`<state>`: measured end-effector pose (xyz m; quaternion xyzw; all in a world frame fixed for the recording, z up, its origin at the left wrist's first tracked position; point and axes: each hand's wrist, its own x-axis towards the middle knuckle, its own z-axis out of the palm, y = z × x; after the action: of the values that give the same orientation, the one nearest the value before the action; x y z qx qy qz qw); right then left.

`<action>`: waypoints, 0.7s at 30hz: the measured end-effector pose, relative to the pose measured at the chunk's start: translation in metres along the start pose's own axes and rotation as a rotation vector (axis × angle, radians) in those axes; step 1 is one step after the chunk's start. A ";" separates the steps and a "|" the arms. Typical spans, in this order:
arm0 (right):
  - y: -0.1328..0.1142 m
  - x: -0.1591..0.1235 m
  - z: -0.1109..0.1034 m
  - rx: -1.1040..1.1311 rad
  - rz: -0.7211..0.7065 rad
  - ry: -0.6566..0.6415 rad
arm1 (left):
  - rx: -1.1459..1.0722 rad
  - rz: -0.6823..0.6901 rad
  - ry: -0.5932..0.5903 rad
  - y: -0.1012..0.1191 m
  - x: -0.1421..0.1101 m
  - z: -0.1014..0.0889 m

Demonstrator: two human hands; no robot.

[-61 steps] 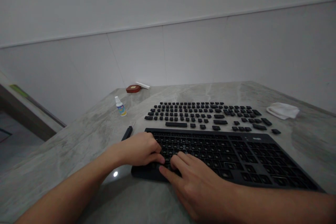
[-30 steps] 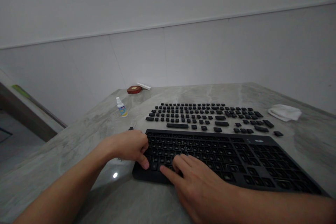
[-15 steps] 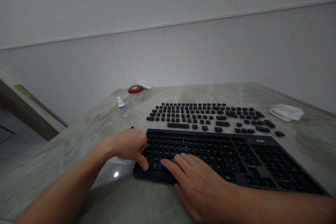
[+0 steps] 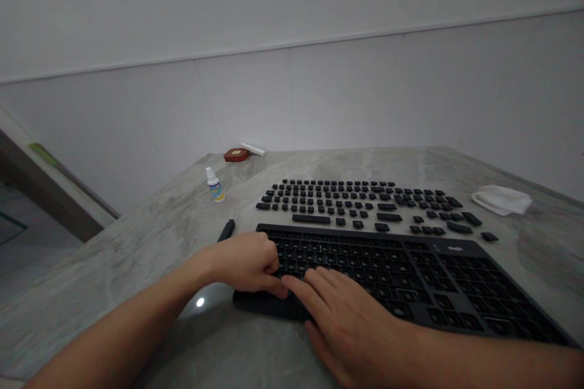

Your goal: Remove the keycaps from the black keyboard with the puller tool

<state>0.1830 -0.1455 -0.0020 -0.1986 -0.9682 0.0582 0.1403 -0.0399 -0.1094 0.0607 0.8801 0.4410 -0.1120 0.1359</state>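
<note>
A black keyboard point(image 4: 392, 299) lies at the front of the table with its keycaps off and its bare key sockets showing. My left hand point(image 4: 249, 262) is closed over the keyboard's left end, fingers curled and thumb pressed down on the lower rows. Anything inside that grip is hidden. My right hand point(image 4: 343, 316) rests flat on the lower middle of the keyboard, fingers stretched out, its index fingertip close to my left thumb. Behind the keyboard, loose black keycaps point(image 4: 310, 201) sit in keyboard-like rows, with a long space bar point(image 4: 311, 219) nearest the keyboard.
A black stick-like tool point(image 4: 227, 230) lies left of the keyboard, partly behind my left hand. Farther back are a small white bottle point(image 4: 216, 186), a red box point(image 4: 236, 155) and a white strip point(image 4: 252, 149). A folded white cloth point(image 4: 500, 200) lies at right. A wall borders the table.
My left hand has moved right along the keyboard's lower edge, bringing its thumb beside my right index finger. More of the black tool now shows. My right hand stays in place.
</note>
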 end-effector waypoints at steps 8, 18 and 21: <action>-0.002 0.002 -0.005 0.060 0.035 -0.055 | -0.030 -0.071 0.002 0.008 0.004 0.000; -0.002 0.002 -0.007 0.069 0.046 -0.081 | -0.160 -0.107 -0.077 -0.007 -0.004 -0.008; -0.002 0.003 -0.008 0.070 0.059 -0.086 | -0.149 -0.125 -0.088 -0.005 -0.002 -0.007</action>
<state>0.1822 -0.1452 0.0070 -0.2192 -0.9645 0.1049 0.1035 -0.0449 -0.1060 0.0671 0.8325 0.4958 -0.1257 0.2128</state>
